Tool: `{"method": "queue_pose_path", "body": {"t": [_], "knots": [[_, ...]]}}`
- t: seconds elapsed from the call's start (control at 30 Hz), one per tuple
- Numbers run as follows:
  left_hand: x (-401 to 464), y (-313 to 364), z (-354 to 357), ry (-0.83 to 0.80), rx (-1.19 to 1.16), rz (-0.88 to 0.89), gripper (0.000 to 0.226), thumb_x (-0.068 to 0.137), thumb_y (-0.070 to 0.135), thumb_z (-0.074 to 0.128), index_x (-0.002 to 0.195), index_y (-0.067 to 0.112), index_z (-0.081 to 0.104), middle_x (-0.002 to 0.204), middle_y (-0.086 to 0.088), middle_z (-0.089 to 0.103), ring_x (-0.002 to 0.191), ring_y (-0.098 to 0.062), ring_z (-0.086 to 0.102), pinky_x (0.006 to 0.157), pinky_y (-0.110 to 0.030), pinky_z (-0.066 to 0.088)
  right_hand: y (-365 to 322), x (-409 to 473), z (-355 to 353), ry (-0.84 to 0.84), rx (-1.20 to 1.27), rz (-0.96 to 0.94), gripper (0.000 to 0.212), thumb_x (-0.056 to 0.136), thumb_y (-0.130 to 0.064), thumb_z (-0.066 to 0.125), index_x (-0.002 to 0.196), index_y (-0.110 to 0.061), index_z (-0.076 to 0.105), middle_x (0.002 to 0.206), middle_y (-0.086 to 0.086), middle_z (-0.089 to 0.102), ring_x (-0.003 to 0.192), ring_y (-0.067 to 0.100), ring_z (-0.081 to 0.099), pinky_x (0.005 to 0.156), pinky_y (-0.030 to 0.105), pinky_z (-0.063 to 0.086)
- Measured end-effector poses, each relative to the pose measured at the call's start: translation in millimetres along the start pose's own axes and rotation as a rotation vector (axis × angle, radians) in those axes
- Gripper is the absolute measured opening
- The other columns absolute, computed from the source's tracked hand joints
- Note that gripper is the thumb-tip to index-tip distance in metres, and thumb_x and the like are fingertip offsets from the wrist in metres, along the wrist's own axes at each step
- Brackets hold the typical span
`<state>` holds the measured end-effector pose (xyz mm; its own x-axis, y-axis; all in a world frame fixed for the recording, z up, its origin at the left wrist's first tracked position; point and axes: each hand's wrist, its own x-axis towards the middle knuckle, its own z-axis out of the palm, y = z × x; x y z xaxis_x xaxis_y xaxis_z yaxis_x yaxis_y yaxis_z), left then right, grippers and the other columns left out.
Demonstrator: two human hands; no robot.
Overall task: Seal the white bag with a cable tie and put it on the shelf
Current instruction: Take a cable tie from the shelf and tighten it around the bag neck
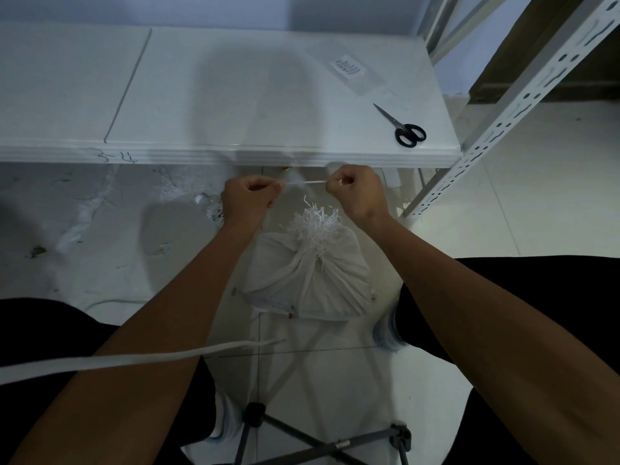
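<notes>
Your left hand [246, 196] and right hand [355, 187] each pinched an end of the tie [305, 183], stretched just above the bag [308, 280] on the floor. Shredded paper at the bag's neck could snag the loop or spill out.

The bag [307, 280] sits on the floor [469, 229] between the person's legs, in front of the worktop [235, 95]. Above the bag, the left hand [248, 199] and right hand [357, 191] each pinch one end of the cable tie [307, 183], stretched between them. Scissors [404, 127] lie on the worktop's right end, a label [349, 67] behind them. The shelf [523, 95] stands right of the worktop. A bottle [211, 208] lies on the floor left of the left hand
</notes>
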<state>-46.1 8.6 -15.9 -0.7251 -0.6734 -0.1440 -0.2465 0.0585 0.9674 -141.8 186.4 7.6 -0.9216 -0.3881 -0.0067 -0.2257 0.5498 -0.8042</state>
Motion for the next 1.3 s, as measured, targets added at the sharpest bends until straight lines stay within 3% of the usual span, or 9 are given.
{"method": "queue_pose_path", "body": {"t": [0.17, 0.3, 0.47, 0.57, 0.67, 0.77, 0.87, 1.03, 1.3], "knots": [[0, -7, -2, -0.015, 0.037, 0.001, 0.01, 0.074, 0.026, 0.079, 0.079, 0.018, 0.077, 0.066, -0.011, 0.071, 0.059, -0.017, 0.062, 0.071, -0.043, 0.059, 14, 4, 4, -0.018, -0.127, 0.013, 0.014, 0.083, -0.026, 0.067, 0.084, -0.016, 0.076, 0.079, 0.001, 0.073, 0.076, 0.014, 0.066, 0.073, 0.034, 0.057], [1, -8, -3, -0.027, 0.047, 0.01, 0.004, 0.076, 0.024, 0.078, 0.076, 0.021, 0.076, 0.065, -0.007, 0.069, 0.057, -0.015, 0.061, 0.068, -0.037, 0.057, 16, 3, 5, -0.022, -0.128, 0.021, 0.016, 0.086, -0.029, 0.068, 0.086, -0.015, 0.075, 0.084, 0.0, 0.073, 0.081, 0.014, 0.066, 0.078, 0.036, 0.056], [1, -10, -4, -0.005, 0.148, 0.044, 0.004, 0.077, 0.024, 0.073, 0.076, 0.02, 0.075, 0.064, -0.008, 0.069, 0.056, -0.016, 0.061, 0.063, -0.033, 0.055, 23, 8, 4, 0.043, -0.115, 0.098, 0.014, 0.078, -0.025, 0.061, 0.074, -0.017, 0.072, 0.074, 0.001, 0.073, 0.072, 0.018, 0.068, 0.072, 0.042, 0.059], [2, -16, -9, 0.023, 0.151, 0.021, 0.01, 0.081, 0.019, 0.072, 0.082, 0.01, 0.076, 0.065, -0.009, 0.068, 0.057, -0.017, 0.061, 0.064, -0.037, 0.058, 34, 8, 0, 0.066, -0.055, 0.167, 0.011, 0.079, -0.021, 0.064, 0.077, -0.017, 0.074, 0.078, 0.001, 0.074, 0.075, 0.017, 0.07, 0.075, 0.039, 0.059], [1, -20, -7, 0.011, 0.171, 0.019, 0.011, 0.081, 0.019, 0.071, 0.081, 0.009, 0.075, 0.063, -0.005, 0.066, 0.053, -0.015, 0.06, 0.054, -0.03, 0.054, 39, 7, 1, 0.044, -0.009, 0.153, 0.009, 0.081, -0.019, 0.067, 0.08, -0.014, 0.075, 0.081, 0.002, 0.075, 0.078, 0.015, 0.07, 0.077, 0.037, 0.058], [0, -19, 1, -0.054, 0.139, 0.002, 0.007, 0.079, 0.023, 0.075, 0.078, 0.017, 0.072, 0.069, -0.007, 0.069, 0.06, -0.019, 0.065, 0.064, -0.038, 0.06, 37, 6, 8, -0.043, 0.062, 0.082, 0.008, 0.084, -0.016, 0.07, 0.082, -0.012, 0.076, 0.083, 0.003, 0.075, 0.077, 0.012, 0.067, 0.074, 0.028, 0.053], [-1, -15, 7, -0.087, 0.061, -0.021, 0.019, 0.077, 0.02, 0.079, 0.091, 0.01, 0.072, 0.076, -0.005, 0.068, 0.068, -0.018, 0.065, 0.07, -0.041, 0.061, 35, 6, 12, -0.126, 0.123, 0.028, 0.005, 0.084, -0.018, 0.071, 0.083, -0.015, 0.076, 0.086, 0.005, 0.075, 0.077, 0.011, 0.065, 0.072, 0.022, 0.049], [-1, -9, 5, -0.087, 0.011, 0.059, 0.034, 0.076, 0.011, 0.08, 0.107, 0.007, 0.067, 0.08, -0.009, 0.067, 0.071, -0.021, 0.064, 0.065, -0.035, 0.059, 38, 7, 15, -0.192, 0.139, -0.021, 0.004, 0.085, -0.019, 0.072, 0.085, -0.016, 0.075, 0.085, 0.005, 0.074, 0.072, 0.006, 0.061, 0.07, 0.02, 0.046], [-1, -4, 4, -0.116, -0.162, -0.11, 0.014, 0.081, 0.009, 0.074, 0.094, 0.009, 0.067, 0.082, -0.006, 0.07, 0.068, -0.013, 0.067, 0.064, -0.031, 0.056, 38, 6, 16, -0.239, 0.127, -0.038, 0.006, 0.085, -0.017, 0.071, 0.085, -0.013, 0.075, 0.081, 0.005, 0.073, 0.068, 0.005, 0.06, 0.068, 0.018, 0.046]]}}
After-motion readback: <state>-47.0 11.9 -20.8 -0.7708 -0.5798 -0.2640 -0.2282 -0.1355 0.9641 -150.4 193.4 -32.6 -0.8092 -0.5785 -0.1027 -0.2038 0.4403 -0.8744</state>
